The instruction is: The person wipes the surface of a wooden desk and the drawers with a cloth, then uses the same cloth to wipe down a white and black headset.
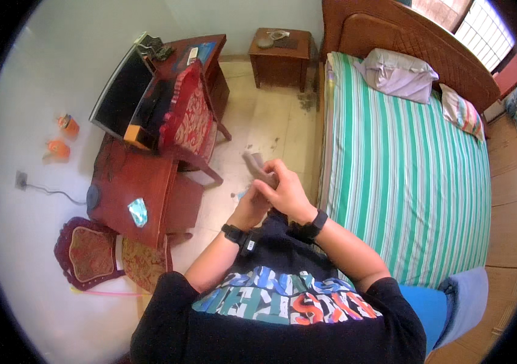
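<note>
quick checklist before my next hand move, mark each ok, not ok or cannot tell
1. Right grip closed on the grey-brown object: ok.
2. Left grip also holding it: cannot tell, partly hidden.
3. Object sharp enough to identify: not ok, blurred.
4. Object apart from the red chair by the monitor: ok.
5. Floor free of marks: not ok, dark spots show.

Bright window (484,31) at upper right, soft even light indoors, blur on the greyish object (258,168), black fisheye rim.
</note>
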